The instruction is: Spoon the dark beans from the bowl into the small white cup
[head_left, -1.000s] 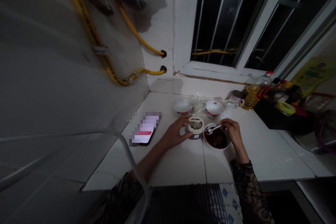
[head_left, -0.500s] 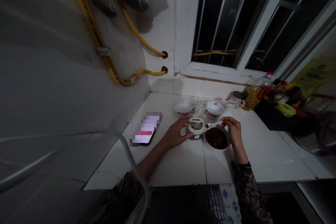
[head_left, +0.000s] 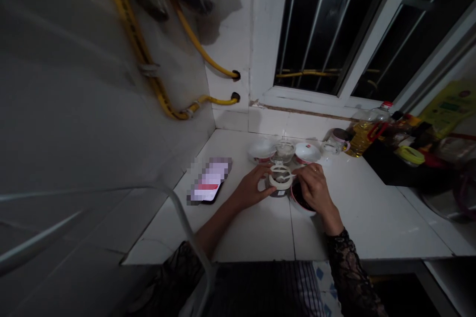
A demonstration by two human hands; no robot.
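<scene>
My left hand [head_left: 256, 187] is closed around the left side of a small clear jar [head_left: 279, 191] with a white rim, standing on the counter. Between the fingertips of my right hand [head_left: 313, 185] is a small white spoon [head_left: 288, 177], its bowl end inside the jar's mouth. A bowl [head_left: 300, 206] of dark red, chunky contents sits right of the jar, partly hidden under my right hand. What lies inside the jar is too dim to make out.
Behind the jar stand a white bowl [head_left: 261, 149], a glass jar [head_left: 284, 150] and another white bowl [head_left: 308, 152]. A lit phone [head_left: 211, 181] lies at the left. An oil bottle [head_left: 362, 136] and a glass mug [head_left: 335, 142] are at the back right.
My right hand has moved left across the bowl, carrying the spoon from above the bowl's edge into the jar's mouth. My left hand still holds the jar.
</scene>
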